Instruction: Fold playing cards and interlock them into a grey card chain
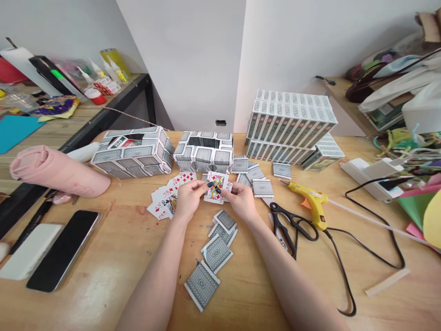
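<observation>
Jack card [215,184]: one, pinched by left hand [189,198] and right hand [241,198]
Card-covered boxes [205,156]: two, beyond it
Card-back squares [216,253]: four, nearer than hands
Glue gun [315,206]: one
Scissors [275,209]: one pair

Left of you on the surface [113,257]: phone [64,250], screen dark and facing up, next to a flat white case [31,250]. Beyond these you have a rolled pink bundle [62,172] on its side. Your second surface [51,131], dark-framed, far left: teal sheet [19,133], red jar [95,97] with white lid. At your right: white power strip [370,181], near green paper [415,204]. Ahead of you, low in the wall [193,59]: small dark hole [221,123].
</observation>
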